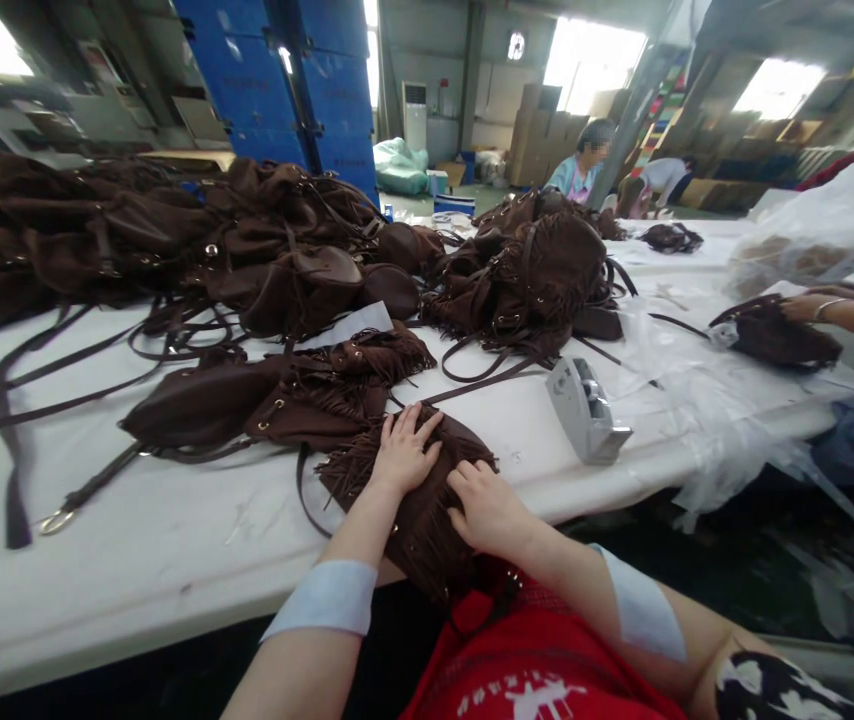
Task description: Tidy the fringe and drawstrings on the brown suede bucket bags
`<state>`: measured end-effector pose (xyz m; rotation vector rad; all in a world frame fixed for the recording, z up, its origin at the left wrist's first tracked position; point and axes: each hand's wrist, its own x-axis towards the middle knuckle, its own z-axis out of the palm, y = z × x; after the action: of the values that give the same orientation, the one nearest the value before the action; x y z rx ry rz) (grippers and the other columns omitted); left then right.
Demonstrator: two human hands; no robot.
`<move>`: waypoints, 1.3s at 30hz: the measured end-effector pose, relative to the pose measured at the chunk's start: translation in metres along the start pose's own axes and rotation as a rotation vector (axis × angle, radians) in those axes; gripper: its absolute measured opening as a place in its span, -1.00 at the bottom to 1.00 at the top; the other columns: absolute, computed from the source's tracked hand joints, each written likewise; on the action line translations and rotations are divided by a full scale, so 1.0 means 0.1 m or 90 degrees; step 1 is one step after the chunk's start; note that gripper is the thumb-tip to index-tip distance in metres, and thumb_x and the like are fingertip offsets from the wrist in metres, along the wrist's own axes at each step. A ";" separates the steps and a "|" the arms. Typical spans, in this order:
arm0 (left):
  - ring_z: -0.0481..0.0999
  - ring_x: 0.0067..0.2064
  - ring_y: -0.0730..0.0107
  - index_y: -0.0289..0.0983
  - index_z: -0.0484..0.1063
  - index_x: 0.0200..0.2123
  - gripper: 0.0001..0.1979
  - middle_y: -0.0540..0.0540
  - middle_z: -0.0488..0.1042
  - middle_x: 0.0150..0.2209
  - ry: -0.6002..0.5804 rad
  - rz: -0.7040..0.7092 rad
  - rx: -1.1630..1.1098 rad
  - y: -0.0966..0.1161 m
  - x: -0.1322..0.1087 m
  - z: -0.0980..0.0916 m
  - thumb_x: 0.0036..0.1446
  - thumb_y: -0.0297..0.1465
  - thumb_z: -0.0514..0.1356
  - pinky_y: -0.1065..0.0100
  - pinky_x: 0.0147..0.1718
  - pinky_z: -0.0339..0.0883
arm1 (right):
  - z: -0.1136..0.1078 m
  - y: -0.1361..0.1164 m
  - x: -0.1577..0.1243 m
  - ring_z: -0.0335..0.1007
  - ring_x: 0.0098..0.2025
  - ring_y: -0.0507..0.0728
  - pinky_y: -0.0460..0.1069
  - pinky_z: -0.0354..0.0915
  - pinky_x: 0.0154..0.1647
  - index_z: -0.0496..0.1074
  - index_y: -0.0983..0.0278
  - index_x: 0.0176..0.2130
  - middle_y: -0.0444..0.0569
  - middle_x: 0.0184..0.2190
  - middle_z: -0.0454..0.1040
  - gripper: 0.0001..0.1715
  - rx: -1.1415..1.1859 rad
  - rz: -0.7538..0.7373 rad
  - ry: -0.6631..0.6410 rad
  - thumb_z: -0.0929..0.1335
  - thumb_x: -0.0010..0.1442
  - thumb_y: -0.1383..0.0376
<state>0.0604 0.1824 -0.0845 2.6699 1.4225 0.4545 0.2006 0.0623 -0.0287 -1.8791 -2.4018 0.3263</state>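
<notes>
A dark brown fringed handbag [427, 530] rests at the table's front edge, tipped against my body. My left hand [406, 450] lies on its upper part with the fingers spread over the fringe. Close beside it, my right hand [488, 508] has curled fingers pinching the fringe on the bag's right side. Behind and to the left lies a second brown bag [202, 400], its strap ending in a metal ring [57, 522]. A piece of white paper [348, 325] lies near that bag.
Brown bags are heaped at the back left [149, 230] and back middle [539, 270], with loose straps. A grey tape dispenser [584, 410] stands to the right on the white table [134, 580]. At far right, a co-worker's hands [824, 305] touch another bag [772, 335] near clear plastic.
</notes>
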 end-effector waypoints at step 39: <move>0.02 0.36 0.14 0.03 0.09 0.29 -0.44 -0.10 0.03 0.36 -0.023 -0.011 -0.031 0.02 0.01 -0.04 0.23 -0.17 0.05 -0.01 0.31 -0.22 | -0.29 -0.04 -0.42 0.33 -0.03 0.13 -0.01 0.23 0.00 0.45 0.23 -0.04 0.00 -0.05 0.45 -0.66 0.243 -0.217 -0.109 0.36 0.17 0.23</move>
<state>0.0616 0.1819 -0.0799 2.6126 1.4053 0.4321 0.2123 0.0243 0.0032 -1.3049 -2.4811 0.8721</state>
